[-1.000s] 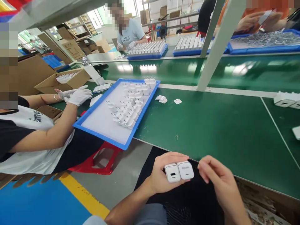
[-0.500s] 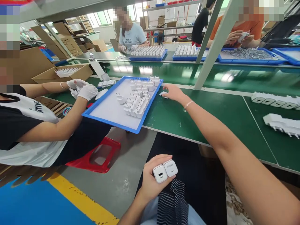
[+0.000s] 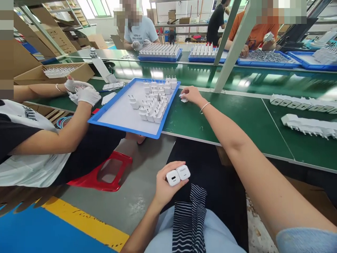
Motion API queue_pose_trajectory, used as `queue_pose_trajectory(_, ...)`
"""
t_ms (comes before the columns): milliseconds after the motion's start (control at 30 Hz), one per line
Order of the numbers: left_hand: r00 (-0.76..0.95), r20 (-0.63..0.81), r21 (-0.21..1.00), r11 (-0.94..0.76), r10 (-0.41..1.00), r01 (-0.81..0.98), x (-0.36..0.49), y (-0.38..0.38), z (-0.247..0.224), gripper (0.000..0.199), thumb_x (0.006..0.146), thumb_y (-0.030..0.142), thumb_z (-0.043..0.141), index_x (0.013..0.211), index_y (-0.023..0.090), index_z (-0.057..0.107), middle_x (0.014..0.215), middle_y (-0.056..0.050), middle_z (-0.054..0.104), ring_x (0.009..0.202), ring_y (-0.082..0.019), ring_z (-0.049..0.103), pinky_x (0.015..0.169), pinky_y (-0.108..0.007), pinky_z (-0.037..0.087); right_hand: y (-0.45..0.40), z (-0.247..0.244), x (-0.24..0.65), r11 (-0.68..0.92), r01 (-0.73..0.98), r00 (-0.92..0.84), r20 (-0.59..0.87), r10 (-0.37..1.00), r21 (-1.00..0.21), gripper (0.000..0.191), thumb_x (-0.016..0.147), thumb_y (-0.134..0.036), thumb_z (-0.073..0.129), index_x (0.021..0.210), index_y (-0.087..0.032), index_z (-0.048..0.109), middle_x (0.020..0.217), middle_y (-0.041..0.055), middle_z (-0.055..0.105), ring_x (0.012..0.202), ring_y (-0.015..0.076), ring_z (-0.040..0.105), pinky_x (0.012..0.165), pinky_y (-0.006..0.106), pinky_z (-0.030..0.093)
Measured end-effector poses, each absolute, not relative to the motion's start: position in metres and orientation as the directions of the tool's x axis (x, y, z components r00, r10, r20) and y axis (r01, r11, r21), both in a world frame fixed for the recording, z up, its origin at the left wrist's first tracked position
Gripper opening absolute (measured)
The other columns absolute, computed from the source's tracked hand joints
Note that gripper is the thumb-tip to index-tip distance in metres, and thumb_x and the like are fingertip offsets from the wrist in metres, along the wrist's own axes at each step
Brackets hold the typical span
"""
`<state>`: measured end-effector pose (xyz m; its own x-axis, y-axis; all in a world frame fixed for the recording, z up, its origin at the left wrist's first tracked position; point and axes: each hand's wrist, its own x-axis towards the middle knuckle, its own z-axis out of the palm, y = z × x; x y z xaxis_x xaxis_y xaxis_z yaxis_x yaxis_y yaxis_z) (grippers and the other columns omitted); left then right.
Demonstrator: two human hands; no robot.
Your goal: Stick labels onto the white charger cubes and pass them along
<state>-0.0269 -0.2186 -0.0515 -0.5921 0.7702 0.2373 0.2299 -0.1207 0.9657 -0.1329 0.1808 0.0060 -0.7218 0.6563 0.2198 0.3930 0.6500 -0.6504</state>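
Snugly, the left hand curls its fingers around two white chargers that touch side by side above the lap. One charger has two holes in its end, and the other has one. The right hand reaches over the green table, its fingers bent close together, touching a little pile of thin white plates; I cannot tell if they pinch one. Just beside that pile sits a big blue tray, its near edge poking out past the table. White plugs stand in it with their prongs up, bunched on the right, and its white bottom shows on the left. Farther left, a cardboard box holds white pieces in rows, near a co-worker's gloved hands. Across the table, one blue tray is packed with rows of small white plugs, and so is the next. Another blue tray there holds a heap of gray metal bits.
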Motion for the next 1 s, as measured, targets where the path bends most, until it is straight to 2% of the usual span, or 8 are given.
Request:
queue_pose_trajectory(133,-0.578,0.194,0.981,-0.144,0.792,0.132,-0.028,-0.202,-0.055,0.04,0.069,0.022,0.09,0.107,0.024,0.079,0.114,-0.008,0.078,0.107,-0.024,0.073,0.098,-0.037,0.057,0.183,0.012,-0.114,0.594,0.315,-0.661,0.278,0.697,-0.74,0.023,0.069,-0.018,0.076,0.091,-0.013,0.076,0.096,0.009,0.076,0.093,0.0245,0.067,0.091,0.04,0.052)
queue_pose_trajectory(267,-0.552,0.172,0.984,-0.162,0.816,0.068,-0.029,-0.184,-0.054,0.04,0.068,0.022,0.09,0.107,0.023,0.08,0.115,-0.009,0.078,0.107,-0.024,0.073,0.096,-0.036,0.057,0.187,0.017,-0.091,0.513,0.258,-0.586,0.29,0.757,-0.818,0.013,0.065,-0.019,0.079,0.074,-0.015,0.07,0.084,0.0081,0.074,0.084,0.0231,0.066,0.088,0.041,0.053)
queue_pose_trajectory(367,-0.502,0.199,0.98,-0.185,0.842,0.077,-0.033,-0.172,-0.049,0.041,0.067,0.021,0.091,0.106,0.023,0.08,0.115,-0.009,0.078,0.107,-0.024,0.073,0.095,-0.034,0.056,0.183,0.022,-0.074,0.438,0.198,-0.549,0.271,0.791,-0.877,0.019,0.061,-0.022,0.083,0.063,-0.016,0.065,0.075,0.0067,0.072,0.075,0.0219,0.065,0.083,0.042,0.055)
queue_pose_trajectory(533,-0.437,0.219,0.947,-0.298,0.872,-0.121,-0.046,-0.143,-0.033,0.049,0.067,0.031,0.091,0.114,0.023,0.077,0.128,-0.011,0.073,0.11,-0.028,0.072,0.093,-0.036,0.058,0.139,0.032,-0.019,0.38,0.015,-0.483,0.326,0.813,-0.925,0.014,0.067,-0.024,0.081,0.07,-0.017,0.07,0.083,0.0077,0.078,0.077,0.0212,0.071,0.082,0.039,0.058)
queue_pose_trajectory(667,-0.354,0.174,0.811,-0.337,0.919,-0.478,-0.043,-0.106,-0.021,0.052,0.068,0.041,0.087,0.116,0.024,0.076,0.153,-0.009,0.056,0.14,-0.034,0.055,0.111,-0.041,0.051,0.064,0.021,0.046,0.422,-0.085,-0.382,0.421,0.823,-0.903,0.014,0.074,-0.027,0.079,0.085,-0.02,0.073,0.097,0.0062,0.079,0.09,0.0222,0.074,0.088,0.038,0.059)
queue_pose_trajectory(767,-0.238,0.118,0.7,-0.251,0.964,-0.668,-0.028,-0.088,-0.02,0.05,0.066,0.048,0.087,0.108,0.024,0.077,0.144,-0.008,0.064,0.139,-0.035,0.054,0.118,-0.046,0.045,0.009,0.002,0.084,0.521,-0.092,-0.243,0.527,0.815,-0.848,0.007,0.082,-0.023,0.075,0.089,-0.022,0.075,0.104,0.0066,0.079,0.103,0.0233,0.073,0.095,0.039,0.058)
queue_pose_trajectory(867,-0.118,0.068,0.697,-0.132,0.991,-0.705,-0.012,-0.082,-0.024,0.058,0.063,0.046,0.088,0.112,0.019,0.075,0.13,-0.012,0.071,0.13,-0.036,0.061,0.114,-0.049,0.047,-0.023,-0.019,0.101,0.635,0.008,-0.098,0.631,0.769,-0.773,0.011,0.087,-0.021,0.074,0.097,-0.024,0.077,0.109,0.0078,0.079,0.104,0.023,0.075,0.093,0.037,0.06)
queue_pose_trajectory(1000,-0.054,0.036,0.73,-0.063,0.998,-0.68,-0.013,-0.077,-0.033,0.085,0.068,0.043,0.084,0.146,0.021,0.056,0.137,-0.011,0.067,0.129,-0.032,0.061,0.111,-0.042,0.051,-0.024,-0.038,0.098,0.735,0.065,-0.084,0.731,0.678,-0.674,0.021,0.091,-0.019,0.068,0.109,-0.024,0.077,0.111,0.0102,0.078,0.104,0.0228,0.075,0.089,0.035,0.063)
